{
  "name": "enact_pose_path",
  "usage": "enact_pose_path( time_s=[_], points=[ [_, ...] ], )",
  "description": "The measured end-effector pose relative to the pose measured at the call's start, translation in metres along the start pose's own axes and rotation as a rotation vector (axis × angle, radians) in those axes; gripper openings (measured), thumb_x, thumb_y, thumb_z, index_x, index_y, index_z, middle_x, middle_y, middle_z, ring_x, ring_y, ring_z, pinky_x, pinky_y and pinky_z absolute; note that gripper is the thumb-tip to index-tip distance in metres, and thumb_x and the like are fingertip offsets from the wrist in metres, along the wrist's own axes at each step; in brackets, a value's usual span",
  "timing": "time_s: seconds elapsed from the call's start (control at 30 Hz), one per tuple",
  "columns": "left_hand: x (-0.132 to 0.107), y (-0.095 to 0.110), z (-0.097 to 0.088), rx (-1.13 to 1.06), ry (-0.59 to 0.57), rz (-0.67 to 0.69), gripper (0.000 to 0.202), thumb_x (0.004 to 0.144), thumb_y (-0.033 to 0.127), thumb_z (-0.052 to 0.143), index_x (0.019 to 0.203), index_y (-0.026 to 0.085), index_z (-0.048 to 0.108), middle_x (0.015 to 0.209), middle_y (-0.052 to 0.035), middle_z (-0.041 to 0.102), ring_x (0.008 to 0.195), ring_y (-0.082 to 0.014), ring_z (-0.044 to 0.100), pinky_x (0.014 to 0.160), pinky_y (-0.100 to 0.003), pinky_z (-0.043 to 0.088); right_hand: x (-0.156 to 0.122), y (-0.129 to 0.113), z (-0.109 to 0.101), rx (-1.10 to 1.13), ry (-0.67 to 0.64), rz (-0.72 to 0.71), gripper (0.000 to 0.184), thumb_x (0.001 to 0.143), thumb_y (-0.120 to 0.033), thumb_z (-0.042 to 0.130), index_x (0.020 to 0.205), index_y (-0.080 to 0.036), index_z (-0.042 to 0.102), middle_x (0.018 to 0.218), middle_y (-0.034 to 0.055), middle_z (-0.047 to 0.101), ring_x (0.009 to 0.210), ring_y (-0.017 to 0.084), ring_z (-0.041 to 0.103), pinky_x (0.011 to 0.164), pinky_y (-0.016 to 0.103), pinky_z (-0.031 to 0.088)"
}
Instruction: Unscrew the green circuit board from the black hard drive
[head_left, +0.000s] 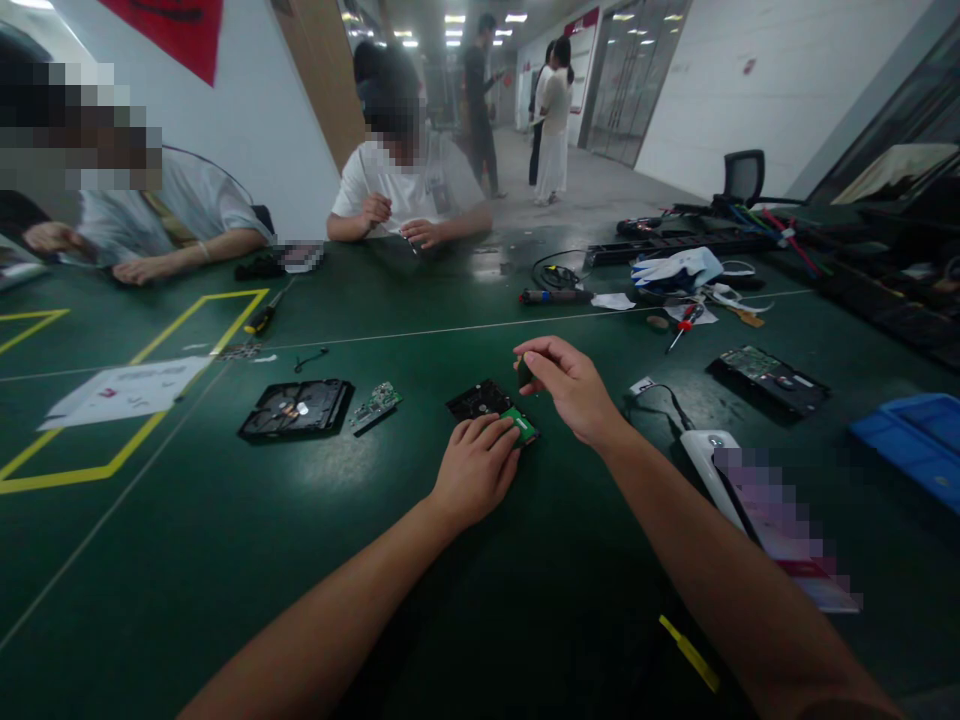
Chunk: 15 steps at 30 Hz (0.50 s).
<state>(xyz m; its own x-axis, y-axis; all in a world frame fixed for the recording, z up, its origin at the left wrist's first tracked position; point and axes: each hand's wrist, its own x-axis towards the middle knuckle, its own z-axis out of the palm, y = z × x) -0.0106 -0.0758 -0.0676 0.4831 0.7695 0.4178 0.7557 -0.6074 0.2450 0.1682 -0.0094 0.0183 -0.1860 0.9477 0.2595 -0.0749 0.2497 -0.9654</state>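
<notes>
A small black hard drive (480, 400) with a green circuit board (522, 425) lies on the green table (225, 540) in front of me. My left hand (476, 468) rests on its near end, fingers curled down over the board, holding it still. My right hand (571, 385) hovers just right of and above the drive, fingers pinched on a small dark tool handle (524, 373) that points down at the drive.
An opened larger drive (297, 408) and a loose circuit board (376, 405) lie to the left. Another drive (769, 378), a red screwdriver (682, 327), cables, a blue tray (911, 440) and a white device (712, 455) sit right. Two people work across the table.
</notes>
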Motion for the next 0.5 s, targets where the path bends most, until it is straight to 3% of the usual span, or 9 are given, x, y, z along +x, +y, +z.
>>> enact_pose_path(
  time_s=[0.13,0.27,0.5],
  points=[
    [-0.0006,0.0008,0.0001,0.001,-0.002,-0.005,0.036,0.104,0.032,0.048,0.136,0.023,0.063,0.140,-0.0077,0.067,0.132,-0.0311,0.055,0.108,-0.053,0.044,-0.0008,-0.0003,0.0018,0.053,0.011,0.016,0.021,0.088,-0.039,0.073,0.103,-0.024,0.068,0.098,0.0032,0.066,0.089,0.019,0.062,0.068,0.032,0.061],
    [-0.0007,0.0003,0.0003,-0.001,-0.002,0.000,0.037,0.104,0.032,0.048,0.137,0.024,0.062,0.139,-0.0078,0.067,0.131,-0.0308,0.056,0.108,-0.053,0.044,-0.0010,-0.0035,0.0017,0.089,-0.041,0.039,0.015,0.092,-0.036,0.065,0.099,-0.024,0.070,0.103,0.0049,0.068,0.098,0.021,0.064,0.072,0.034,0.062],
    [0.0002,-0.0002,0.0002,-0.006,0.008,0.004,0.036,0.103,0.031,0.050,0.136,0.025,0.063,0.139,-0.0083,0.067,0.132,-0.0307,0.056,0.107,-0.053,0.045,-0.0006,-0.0036,0.0011,0.039,-0.043,0.045,0.019,0.094,-0.039,0.060,0.101,-0.025,0.071,0.106,0.0068,0.070,0.104,0.023,0.064,0.069,0.032,0.060]
  ],
)
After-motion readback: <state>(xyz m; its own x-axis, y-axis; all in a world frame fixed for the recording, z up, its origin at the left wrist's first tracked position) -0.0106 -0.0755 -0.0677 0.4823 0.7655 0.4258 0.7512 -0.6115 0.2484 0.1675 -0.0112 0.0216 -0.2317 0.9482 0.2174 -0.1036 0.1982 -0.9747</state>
